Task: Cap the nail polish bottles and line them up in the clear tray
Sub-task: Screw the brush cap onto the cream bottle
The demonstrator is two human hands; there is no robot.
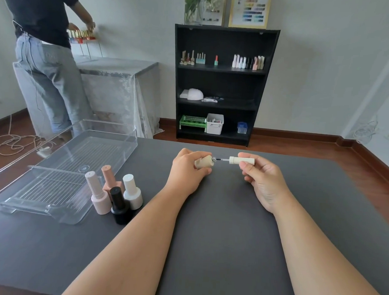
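Note:
My left hand (187, 169) grips a beige nail polish bottle (204, 161) tipped sideways, its open neck pointing right. My right hand (260, 174) holds the matching cream cap (242, 160) level with it, and the thin brush stem spans the small gap into the bottle's neck. On the table's left lies the clear tray (19, 203), ribbed on the bottom and holding nothing. Beside its right edge stand several capped bottles: a pale pink one (99, 194), a peach one (109, 177), a black one (119, 205) and a white one (132, 191).
The dark grey table (218, 237) runs under both forearms. A black shelf unit (221, 81) with small bottles and boxes stands against the far wall. At the back left a person (44, 51) faces a cloth-covered table. Cables lie on the wooden floor at left.

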